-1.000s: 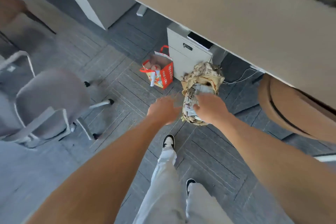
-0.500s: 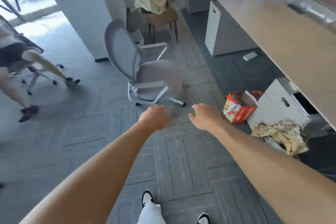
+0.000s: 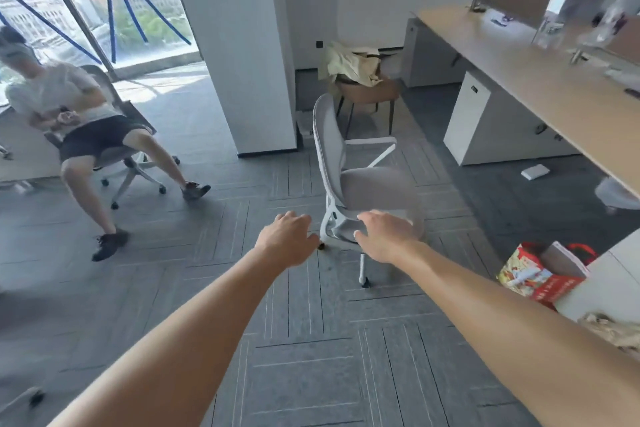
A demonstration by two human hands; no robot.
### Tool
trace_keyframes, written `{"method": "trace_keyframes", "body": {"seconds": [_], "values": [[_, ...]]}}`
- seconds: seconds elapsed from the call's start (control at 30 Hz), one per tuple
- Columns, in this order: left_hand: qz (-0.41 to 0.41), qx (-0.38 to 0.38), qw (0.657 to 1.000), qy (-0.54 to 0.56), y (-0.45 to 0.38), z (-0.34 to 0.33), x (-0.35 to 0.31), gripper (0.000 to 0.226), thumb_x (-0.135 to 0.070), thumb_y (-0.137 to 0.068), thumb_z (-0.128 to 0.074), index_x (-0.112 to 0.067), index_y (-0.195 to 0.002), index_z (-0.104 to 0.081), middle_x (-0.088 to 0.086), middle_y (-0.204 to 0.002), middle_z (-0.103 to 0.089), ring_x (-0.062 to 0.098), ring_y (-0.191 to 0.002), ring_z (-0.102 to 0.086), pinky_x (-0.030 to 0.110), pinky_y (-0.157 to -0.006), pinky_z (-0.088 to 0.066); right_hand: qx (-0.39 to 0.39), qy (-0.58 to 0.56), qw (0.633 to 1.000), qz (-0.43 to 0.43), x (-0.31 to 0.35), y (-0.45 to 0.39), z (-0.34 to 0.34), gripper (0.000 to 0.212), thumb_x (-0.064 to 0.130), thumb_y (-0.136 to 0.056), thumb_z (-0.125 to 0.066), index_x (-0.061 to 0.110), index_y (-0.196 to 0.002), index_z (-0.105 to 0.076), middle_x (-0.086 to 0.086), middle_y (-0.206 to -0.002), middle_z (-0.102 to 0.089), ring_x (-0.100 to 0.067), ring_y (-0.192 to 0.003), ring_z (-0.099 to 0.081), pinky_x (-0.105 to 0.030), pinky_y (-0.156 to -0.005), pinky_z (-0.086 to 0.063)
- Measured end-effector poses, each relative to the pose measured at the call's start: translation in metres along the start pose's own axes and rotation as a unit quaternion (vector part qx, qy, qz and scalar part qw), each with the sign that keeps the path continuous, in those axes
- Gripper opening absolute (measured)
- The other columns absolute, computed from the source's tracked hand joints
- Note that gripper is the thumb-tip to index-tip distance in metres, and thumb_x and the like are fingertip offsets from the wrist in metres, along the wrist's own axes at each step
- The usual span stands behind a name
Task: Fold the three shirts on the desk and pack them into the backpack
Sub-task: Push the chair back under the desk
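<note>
Both my arms reach forward over the grey floor. My left hand (image 3: 287, 239) is loosely curled and holds nothing. My right hand (image 3: 382, 236) has its fingers spread and is empty, hovering in front of a grey office chair (image 3: 349, 184). The tan patterned backpack (image 3: 614, 331) lies on the floor at the far right edge, mostly cut off by the frame and by my right forearm. The long wooden desk (image 3: 526, 66) runs along the right. No shirts are visible on it from here.
A red and orange shopping bag (image 3: 533, 277) stands beside a white drawer unit (image 3: 599, 284). A person sits in a rolling chair (image 3: 104, 135) at the left. A brown chair (image 3: 367, 94) with yellowish cloth stands by the white pillar (image 3: 235, 45).
My view has swung up and to the left, away from the backpack. My hands have left the backpack and now hang empty before the grey chair. The right hand's fingers have opened.
</note>
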State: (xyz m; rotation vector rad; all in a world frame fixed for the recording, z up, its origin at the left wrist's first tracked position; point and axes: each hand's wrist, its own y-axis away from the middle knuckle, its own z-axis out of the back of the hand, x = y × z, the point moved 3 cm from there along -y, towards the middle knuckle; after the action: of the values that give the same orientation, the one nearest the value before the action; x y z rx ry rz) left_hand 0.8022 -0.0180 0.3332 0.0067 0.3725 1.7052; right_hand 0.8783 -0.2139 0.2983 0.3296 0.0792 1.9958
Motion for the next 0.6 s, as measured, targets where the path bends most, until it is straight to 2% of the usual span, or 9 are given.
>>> {"method": "trace_keyframes", "body": {"seconds": [0.2,0.37,0.5,0.6], "values": [[-0.051,0.007,0.999,-0.005,-0.083,0.026,0.058,0.043,-0.042,-0.104,-0.048,-0.016,-0.138,-0.054,0.007,-0.14,-0.053,0.026,-0.131,-0.048,0.046,-0.096,-0.049,-0.016,-0.01,0.998,-0.056,0.042,-0.08,-0.002,0.045,0.042,-0.106,-0.041,0.018,-0.142,-0.054,-0.004,-0.141,-0.058,-0.029,-0.125,-0.058,-0.043,-0.095,-0.047],[-0.094,0.013,0.995,-0.003,-0.184,0.051,0.099,0.047,-0.044,-0.104,-0.047,-0.021,-0.145,-0.051,0.006,-0.144,-0.052,0.025,-0.135,-0.046,0.047,-0.101,-0.049,-0.048,-0.045,0.994,-0.085,0.063,-0.186,0.002,0.042,0.039,-0.104,-0.045,0.017,-0.138,-0.056,-0.005,-0.136,-0.061,-0.03,-0.122,-0.059,-0.042,-0.097,-0.047],[-0.103,0.03,0.994,-0.004,-0.269,0.076,0.135,0.052,-0.046,-0.105,-0.048,-0.027,-0.153,-0.043,0.006,-0.15,-0.049,0.025,-0.14,-0.043,0.049,-0.105,-0.049,-0.043,-0.078,0.991,-0.104,0.077,-0.28,0.007,0.041,0.037,-0.104,-0.045,0.014,-0.136,-0.056,-0.008,-0.131,-0.061,-0.031,-0.118,-0.059,-0.043,-0.097,-0.047],[-0.106,0.034,0.994,-0.008,-0.332,0.098,0.16,0.049,-0.045,-0.105,-0.049,-0.023,-0.149,-0.047,0.007,-0.146,-0.051,0.025,-0.136,-0.046,0.049,-0.104,-0.05,-0.043,-0.091,0.988,-0.113,0.085,-0.342,0.014,0.036,0.035,-0.103,-0.046,0.013,-0.13,-0.056,-0.009,-0.127,-0.062,-0.031,-0.113,-0.06,-0.045,-0.096,-0.049]]}}
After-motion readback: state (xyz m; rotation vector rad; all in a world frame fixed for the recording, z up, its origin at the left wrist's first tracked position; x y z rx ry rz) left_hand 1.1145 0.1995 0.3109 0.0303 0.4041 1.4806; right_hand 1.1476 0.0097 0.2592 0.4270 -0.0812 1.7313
